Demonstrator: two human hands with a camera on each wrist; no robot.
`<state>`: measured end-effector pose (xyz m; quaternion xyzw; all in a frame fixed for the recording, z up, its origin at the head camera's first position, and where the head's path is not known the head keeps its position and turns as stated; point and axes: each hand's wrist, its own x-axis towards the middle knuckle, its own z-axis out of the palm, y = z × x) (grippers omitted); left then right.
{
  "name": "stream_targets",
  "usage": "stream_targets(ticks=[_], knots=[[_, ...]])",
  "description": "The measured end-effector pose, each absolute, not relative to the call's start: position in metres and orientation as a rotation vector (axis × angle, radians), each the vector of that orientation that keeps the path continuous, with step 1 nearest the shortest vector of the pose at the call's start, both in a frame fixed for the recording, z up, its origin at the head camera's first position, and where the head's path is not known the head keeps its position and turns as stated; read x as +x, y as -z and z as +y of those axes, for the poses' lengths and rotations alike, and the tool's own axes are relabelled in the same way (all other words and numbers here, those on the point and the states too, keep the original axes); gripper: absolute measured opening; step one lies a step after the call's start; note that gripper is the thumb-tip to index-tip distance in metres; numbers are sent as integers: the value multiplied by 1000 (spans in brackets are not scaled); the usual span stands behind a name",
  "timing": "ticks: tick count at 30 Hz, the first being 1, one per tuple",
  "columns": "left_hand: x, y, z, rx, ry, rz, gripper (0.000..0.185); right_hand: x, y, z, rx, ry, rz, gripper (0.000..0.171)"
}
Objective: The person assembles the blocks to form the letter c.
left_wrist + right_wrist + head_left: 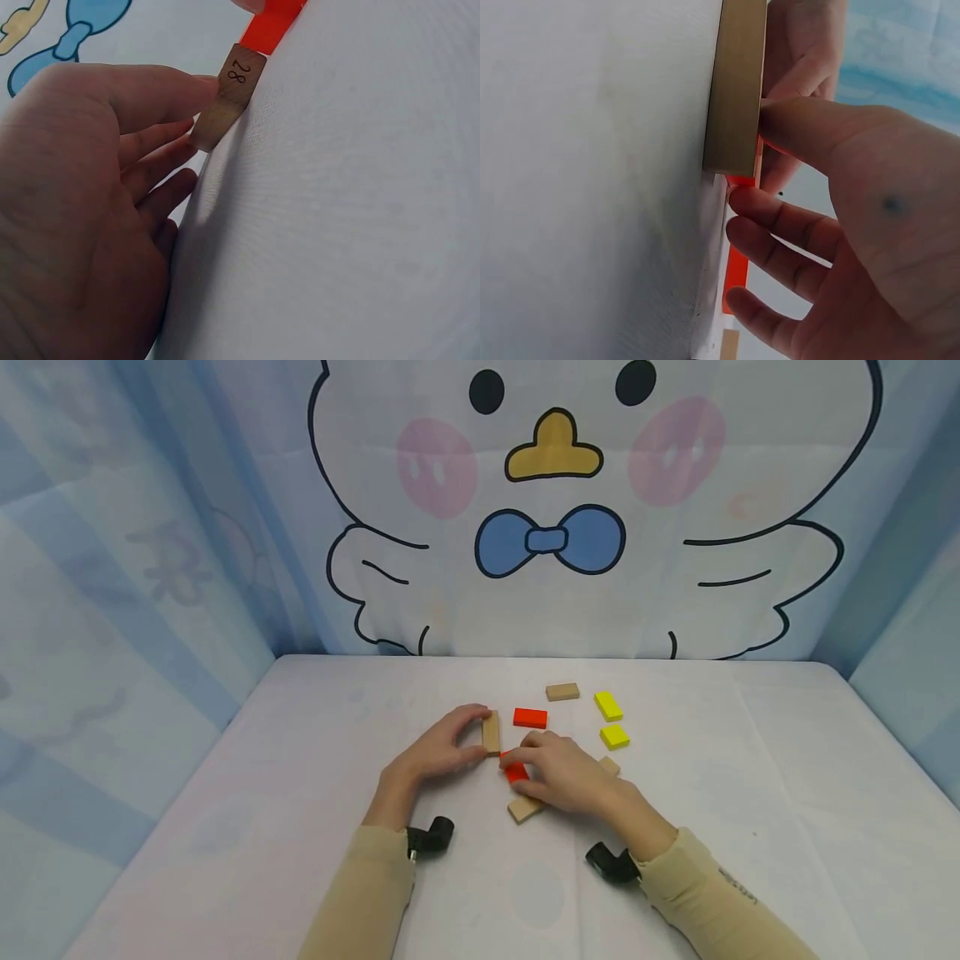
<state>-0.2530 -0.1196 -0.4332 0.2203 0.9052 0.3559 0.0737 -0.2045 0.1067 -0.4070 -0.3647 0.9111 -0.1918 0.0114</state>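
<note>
The left hand (438, 752) pinched a wooden block (491, 732) standing on edge on the surface (300, 793); the right hand (562, 772) curled its fingers around a red block (515, 771) touching it. Seemingly mid-placement; next, steady both blocks before letting go.

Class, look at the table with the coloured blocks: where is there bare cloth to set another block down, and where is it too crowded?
Bare cloth lies left of the left hand toward the table edge, right of the two yellow blocks, and along the back edge near the curtain. It is crowded in the middle: both hands, the upright wooden block, the red blocks and the right hand sit close together.
</note>
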Motion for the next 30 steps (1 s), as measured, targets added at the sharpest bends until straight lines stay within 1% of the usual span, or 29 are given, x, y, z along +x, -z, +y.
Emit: stream_targets(ticks=[11,21,30], knots=[[-253,432,-116,579,-1050,2724,56,-203,406,107,-1197,613,2787,26],[-254,433,-118,699,-1044,2719,57,-204,408,109,-1260,638,2765,26],[-253,433,-117,696,-1026,2725,57,-204,408,109,-1250,637,2761,26]])
